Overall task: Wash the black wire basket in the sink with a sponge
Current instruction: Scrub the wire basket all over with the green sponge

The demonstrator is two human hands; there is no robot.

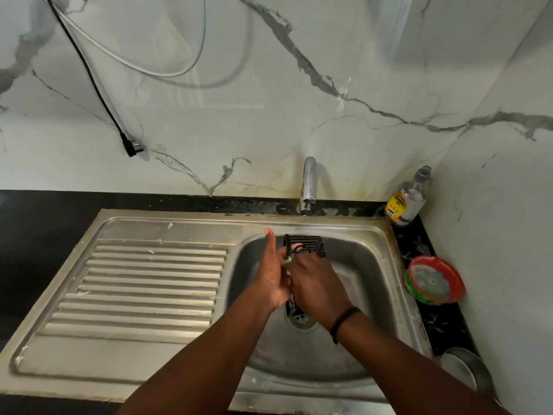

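Left hand point(273, 275) steadied the basket point(305, 247) over the sink point(368, 265), below the tap point(308, 187). Right hand point(317, 283) covered the wires, grip unclear. Best scrubbed wire by wire, sponge point(288, 260) barely visible.

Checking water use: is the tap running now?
Off, apparently: no stream shows below the tap's spout, above the black wire basket.

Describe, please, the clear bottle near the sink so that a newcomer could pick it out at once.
Start at the steel sink and follow its back rim right, past the tap, to the corner of the black counter where the two marble walls meet. The bottle stands there: clear plastic, grey cap, yellow label, unlike the red-rimmed bowl nearer you.
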